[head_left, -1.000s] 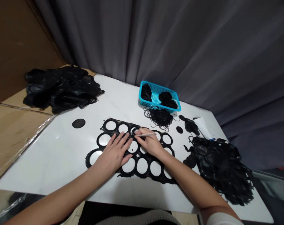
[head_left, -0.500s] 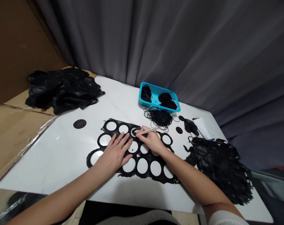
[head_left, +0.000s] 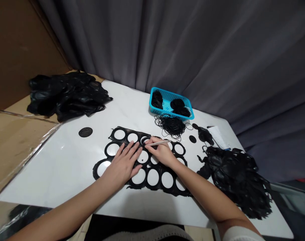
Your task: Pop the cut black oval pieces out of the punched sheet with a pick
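Observation:
A thin black sheet (head_left: pixel 148 171) with rows of round holes lies flat on the white table (head_left: pixel 59 170). My left hand (head_left: pixel 127 160) rests on its left half, fingers spread and pressing it down. Across from it, my right hand (head_left: pixel 161 152) pinches a slim, pale, pen-like tool (head_left: pixel 159 143). The tool's working end is at a hole in the far row, where a thin black ring (head_left: pixel 143 139) shows along the hole's edge. My fingers partly hide that tip. Beyond my right hand sits a loose heap of thin black rings (head_left: pixel 171 125).
Behind the heap stands a blue basket (head_left: pixel 152 108) holding black bundles. A crumpled black pile (head_left: pixel 67 95) lies at the far left, another pile of black scraps (head_left: pixel 238 180) at the right. A black disc (head_left: pixel 85 132) lies left of the sheet. White paper (head_left: pixel 218 136) lies far right.
The pen-like tool has tilted flatter as my right hand turned slightly at the same hole. The thin ring there now shows more apart from the hole's edge. My left hand has stayed put.

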The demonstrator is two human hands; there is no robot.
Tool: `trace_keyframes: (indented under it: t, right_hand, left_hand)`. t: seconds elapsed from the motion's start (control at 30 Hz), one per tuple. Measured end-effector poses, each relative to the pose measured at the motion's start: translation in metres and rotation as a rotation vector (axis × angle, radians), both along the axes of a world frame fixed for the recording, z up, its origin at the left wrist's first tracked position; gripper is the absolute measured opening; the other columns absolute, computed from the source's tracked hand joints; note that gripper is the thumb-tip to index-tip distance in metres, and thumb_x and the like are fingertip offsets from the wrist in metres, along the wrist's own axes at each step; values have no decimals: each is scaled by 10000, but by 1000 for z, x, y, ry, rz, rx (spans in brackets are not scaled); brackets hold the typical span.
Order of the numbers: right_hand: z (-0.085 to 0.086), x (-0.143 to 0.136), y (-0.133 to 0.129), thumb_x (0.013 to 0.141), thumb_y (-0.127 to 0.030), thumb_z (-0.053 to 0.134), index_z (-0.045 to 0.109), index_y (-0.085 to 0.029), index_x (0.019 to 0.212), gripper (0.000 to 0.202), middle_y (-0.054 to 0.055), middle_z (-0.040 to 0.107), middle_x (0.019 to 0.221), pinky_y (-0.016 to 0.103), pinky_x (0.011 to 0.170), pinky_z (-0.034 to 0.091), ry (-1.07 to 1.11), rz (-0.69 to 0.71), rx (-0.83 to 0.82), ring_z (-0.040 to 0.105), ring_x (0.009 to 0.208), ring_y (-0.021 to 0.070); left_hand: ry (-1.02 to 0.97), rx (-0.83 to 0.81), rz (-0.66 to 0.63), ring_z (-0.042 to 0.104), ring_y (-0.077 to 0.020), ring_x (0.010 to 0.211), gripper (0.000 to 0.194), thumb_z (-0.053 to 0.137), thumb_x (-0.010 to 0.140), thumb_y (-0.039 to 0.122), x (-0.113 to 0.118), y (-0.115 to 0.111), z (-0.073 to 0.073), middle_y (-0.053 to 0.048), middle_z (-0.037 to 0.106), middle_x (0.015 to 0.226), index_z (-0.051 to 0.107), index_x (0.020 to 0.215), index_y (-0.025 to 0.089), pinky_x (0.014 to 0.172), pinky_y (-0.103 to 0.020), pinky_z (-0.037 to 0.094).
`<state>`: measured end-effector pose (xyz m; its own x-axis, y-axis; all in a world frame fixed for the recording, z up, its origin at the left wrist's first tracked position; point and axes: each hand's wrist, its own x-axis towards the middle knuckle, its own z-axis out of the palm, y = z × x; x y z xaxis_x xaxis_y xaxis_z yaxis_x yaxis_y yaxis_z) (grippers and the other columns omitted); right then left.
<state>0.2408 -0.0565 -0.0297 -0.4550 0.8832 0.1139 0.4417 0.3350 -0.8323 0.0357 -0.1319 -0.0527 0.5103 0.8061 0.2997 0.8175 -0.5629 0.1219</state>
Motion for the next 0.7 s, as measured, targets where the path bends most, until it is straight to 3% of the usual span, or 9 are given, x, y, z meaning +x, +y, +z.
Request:
trace_keyframes:
  t: [0.17, 0.23, 0.3, 0.47, 0.7]
  right_hand:
    - [-9, -1, -11, 947, -177, 539, 606, -209, 933, 76, 86, 724, 1026, 398, 901, 411, -253, 132, 355, 628, 984, 241]
    - [-10, -2, -12, 958, -169, 511, 608, -198, 978, 103, 117, 716, 1073, 421, 917, 398, -320, 180, 421, 616, 1020, 260]
    - [-8, -3, -9, 965, -184, 506, 610, -203, 939, 108, 100, 722, 1013, 403, 899, 418, -277, 148, 352, 631, 978, 244]
    - [1, 2, 2, 921, -287, 591, 596, -220, 826, 116, 36, 734, 975, 324, 840, 497, 41, -24, -56, 680, 938, 196]
    - [5, 6, 3, 867, -307, 639, 592, -215, 791, 128, 34, 743, 1004, 350, 907, 490, 143, -74, -228, 681, 973, 200]
  left_hand:
    - [-38, -42, 8, 381, -311, 1449, 514, 489, 1000, 401, 0, 0, -1, -126, 485, 1522, 485, 1457, 165, 1194, -529, 260]
    - [-40, -50, 14, 374, -312, 1453, 513, 487, 998, 401, 0, 1, -2, -125, 484, 1523, 484, 1459, 175, 1194, -533, 255]
    - [-35, -51, 23, 373, -317, 1452, 513, 496, 993, 400, 0, 1, -3, -128, 479, 1526, 490, 1454, 174, 1191, -537, 257]
    - [-35, -39, 11, 387, -313, 1444, 488, 491, 998, 398, 0, 1, -1, -122, 482, 1524, 512, 1430, 173, 1181, -528, 273]
    - [-8, -51, 23, 400, -331, 1420, 518, 455, 1014, 467, 2, 2, 6, -123, 497, 1511, 515, 1426, 158, 1161, -528, 270]
